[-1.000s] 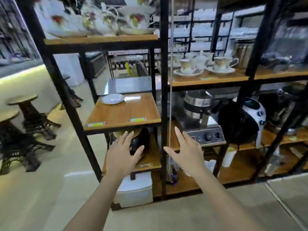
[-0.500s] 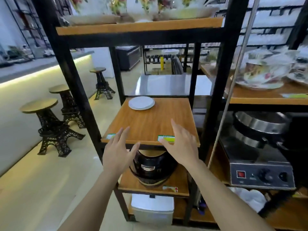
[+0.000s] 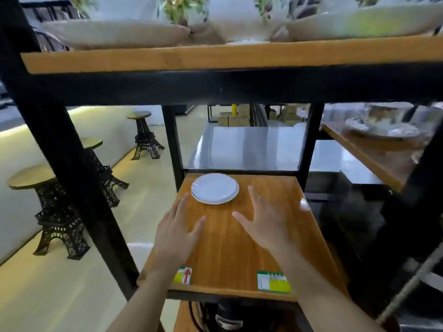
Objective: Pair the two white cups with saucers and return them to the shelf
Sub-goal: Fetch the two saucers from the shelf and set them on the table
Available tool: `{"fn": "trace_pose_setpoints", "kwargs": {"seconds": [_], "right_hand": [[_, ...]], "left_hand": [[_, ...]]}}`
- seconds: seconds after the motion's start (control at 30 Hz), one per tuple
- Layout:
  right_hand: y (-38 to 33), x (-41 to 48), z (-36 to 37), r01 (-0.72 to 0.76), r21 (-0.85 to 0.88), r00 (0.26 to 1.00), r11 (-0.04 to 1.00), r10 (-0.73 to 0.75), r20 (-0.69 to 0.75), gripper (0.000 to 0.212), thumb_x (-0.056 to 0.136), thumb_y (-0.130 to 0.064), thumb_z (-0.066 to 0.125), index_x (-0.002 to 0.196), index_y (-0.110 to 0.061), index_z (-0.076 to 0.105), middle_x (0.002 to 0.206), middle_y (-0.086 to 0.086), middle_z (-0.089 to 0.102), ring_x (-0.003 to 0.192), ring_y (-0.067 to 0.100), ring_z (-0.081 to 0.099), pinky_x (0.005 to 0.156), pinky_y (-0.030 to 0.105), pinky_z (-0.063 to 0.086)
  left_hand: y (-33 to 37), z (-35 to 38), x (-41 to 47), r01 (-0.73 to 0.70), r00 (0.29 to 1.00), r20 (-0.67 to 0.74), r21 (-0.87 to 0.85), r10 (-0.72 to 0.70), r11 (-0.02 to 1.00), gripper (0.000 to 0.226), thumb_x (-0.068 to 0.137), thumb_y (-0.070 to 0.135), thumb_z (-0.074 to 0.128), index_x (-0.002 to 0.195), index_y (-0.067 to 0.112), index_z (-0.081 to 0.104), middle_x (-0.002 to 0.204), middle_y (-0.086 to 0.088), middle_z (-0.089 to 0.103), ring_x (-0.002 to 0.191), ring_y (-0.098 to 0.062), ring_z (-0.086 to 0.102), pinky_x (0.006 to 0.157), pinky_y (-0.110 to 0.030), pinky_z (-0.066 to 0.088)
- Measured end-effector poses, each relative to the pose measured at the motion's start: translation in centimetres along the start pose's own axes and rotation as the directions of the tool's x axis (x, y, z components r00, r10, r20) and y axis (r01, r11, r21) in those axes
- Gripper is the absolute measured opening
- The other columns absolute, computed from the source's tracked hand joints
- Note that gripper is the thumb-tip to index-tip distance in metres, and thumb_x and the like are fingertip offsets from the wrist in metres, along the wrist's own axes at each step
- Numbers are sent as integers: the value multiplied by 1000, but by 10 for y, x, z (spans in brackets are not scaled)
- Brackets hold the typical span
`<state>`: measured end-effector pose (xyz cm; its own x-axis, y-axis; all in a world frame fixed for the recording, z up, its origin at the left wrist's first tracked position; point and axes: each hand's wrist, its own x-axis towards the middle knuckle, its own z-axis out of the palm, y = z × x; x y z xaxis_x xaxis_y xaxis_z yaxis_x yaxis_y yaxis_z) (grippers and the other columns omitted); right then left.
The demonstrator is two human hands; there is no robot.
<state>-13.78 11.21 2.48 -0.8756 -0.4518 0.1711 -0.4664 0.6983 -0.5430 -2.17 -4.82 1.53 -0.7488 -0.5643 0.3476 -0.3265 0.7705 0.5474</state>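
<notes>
A stack of white saucers (image 3: pixel 215 191) rests at the back left of a wooden shelf (image 3: pixel 249 250) in a black metal rack. My left hand (image 3: pixel 176 232) hovers over the shelf just in front of the saucers, fingers spread and holding nothing. My right hand (image 3: pixel 262 222) is out to the saucers' right front, also spread and holding nothing. No plain white cup is in sight.
The shelf above (image 3: pixel 215 56) carries flowered china close overhead. Black rack posts (image 3: pixel 64 164) stand left and right. A second shelf with blurred china (image 3: pixel 386 129) is at right, a steel counter (image 3: pixel 251 147) behind, and dark stools (image 3: pixel 57 212) on the floor at left.
The view has closed in on the shelf. Both hands have moved forward from the shelf's front edge to over its board, near the saucers.
</notes>
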Motion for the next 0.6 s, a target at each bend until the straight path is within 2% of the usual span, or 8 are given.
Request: {"fn": "trace_pose_setpoints", "kwargs": {"seconds": [0.13, 0.27, 0.4, 0.53, 0.6], "right_hand": [[-10, 49, 13, -13, -51, 1000, 999, 12, -23, 79, 85, -64, 40, 147, -32, 3, 154, 0, 28, 137, 26, 32, 110, 47, 27], [-8, 91, 34, -107, 38, 994, 994, 108, -22, 82, 83, -63, 47, 147, -28, 11, 153, 3, 32, 137, 27, 33, 107, 46, 31], [-2, 119, 59, -224, 29, 975, 974, 223, 18, 84, 83, -63, 46, 146, -15, 18, 152, 8, 32, 137, 29, 30, 110, 47, 23], [2, 132, 75, -262, -41, 960, 964, 265, 91, 74, 83, -62, 45, 138, -13, 36, 147, 8, 35, 134, 28, 28, 109, 46, 19], [2, 138, 76, -291, -4, 950, 957, 290, 115, 71, 82, -55, 51, 135, -10, 40, 145, 8, 35, 133, 28, 27, 108, 45, 18]], "left_hand": [[-15, 14, 49, 18, 1000, 19, -37, -17, 999, 67, 87, 55, 46, 145, 30, 23, 151, 3, 36, 135, -21, 36, 108, -42, 34], [-27, 33, 85, 54, 998, 38, -62, -51, 997, 65, 88, 51, 48, 145, 28, 26, 152, 3, 35, 136, -21, 34, 108, -41, 31], [-35, 52, 107, 55, 996, 78, -67, -50, 996, 67, 87, 44, 52, 145, 27, 23, 152, 1, 34, 135, -24, 34, 109, -41, 30], [-41, 65, 124, 218, 961, 182, -40, -207, 975, 61, 88, 42, 51, 140, 17, 31, 142, -6, 47, 126, -30, 40, 101, -41, 34], [-40, 68, 130, 324, 929, 247, -188, -274, 927, 52, 87, 33, 55, 133, 14, 39, 132, -9, 54, 119, -30, 46, 96, -40, 40]]}}
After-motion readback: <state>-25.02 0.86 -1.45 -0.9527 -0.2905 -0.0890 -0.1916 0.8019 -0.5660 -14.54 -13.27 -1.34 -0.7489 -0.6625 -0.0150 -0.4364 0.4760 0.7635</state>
